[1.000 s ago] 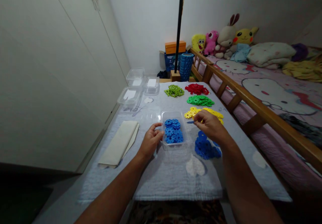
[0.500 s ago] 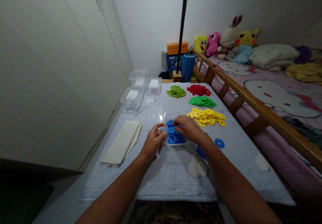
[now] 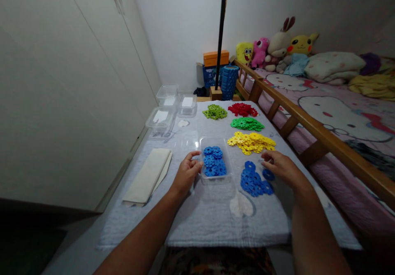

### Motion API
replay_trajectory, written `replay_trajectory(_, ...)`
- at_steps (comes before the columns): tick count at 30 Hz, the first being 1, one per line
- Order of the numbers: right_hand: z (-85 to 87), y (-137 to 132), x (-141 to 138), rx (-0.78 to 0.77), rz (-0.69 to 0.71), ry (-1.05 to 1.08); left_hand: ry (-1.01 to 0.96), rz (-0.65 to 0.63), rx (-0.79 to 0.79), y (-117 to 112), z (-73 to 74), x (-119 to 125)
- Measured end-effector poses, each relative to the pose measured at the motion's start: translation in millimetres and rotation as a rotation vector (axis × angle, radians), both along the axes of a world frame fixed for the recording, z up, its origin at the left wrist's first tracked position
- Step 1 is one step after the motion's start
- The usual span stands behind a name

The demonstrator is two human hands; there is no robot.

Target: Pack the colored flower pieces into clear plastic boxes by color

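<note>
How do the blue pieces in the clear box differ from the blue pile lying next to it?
The boxed blue pieces sit inside the clear box, which the left hand holds; the loose blue pile lies bare on the cloth, by the right hand. The boxed blue pieces are hemmed into a rectangle; the loose blue pile sprawls, one piece straying right. Both are the same blue, flower-shaped discs.

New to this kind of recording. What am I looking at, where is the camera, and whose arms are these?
No machine here: a person wears one camera on the head, looking down at their own bare hands. A table's quilted cover carries piles of flower-shaped plastic pieces: yellow, green, red, lime. The left hand holds a clear tub of blue pieces by its left edge. The right hand is open beside the loose blue pile, holding nothing.
</note>
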State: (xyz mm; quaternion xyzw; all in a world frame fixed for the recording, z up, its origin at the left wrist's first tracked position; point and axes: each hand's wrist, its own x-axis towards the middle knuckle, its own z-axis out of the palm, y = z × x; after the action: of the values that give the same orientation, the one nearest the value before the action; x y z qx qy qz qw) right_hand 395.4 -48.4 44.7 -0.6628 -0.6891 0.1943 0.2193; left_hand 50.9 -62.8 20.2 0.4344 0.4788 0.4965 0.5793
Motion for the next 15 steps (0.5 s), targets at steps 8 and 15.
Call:
replay_trajectory(8,-28.5,-13,17,-0.122,-0.02,0.001,0.016,-0.006,0.02,0,-2.6,-1)
replay_trajectory(15,-13.0,-13,7,-0.144,-0.002,0.145,0.027,-0.015,0.03,1,-2.5,-1)
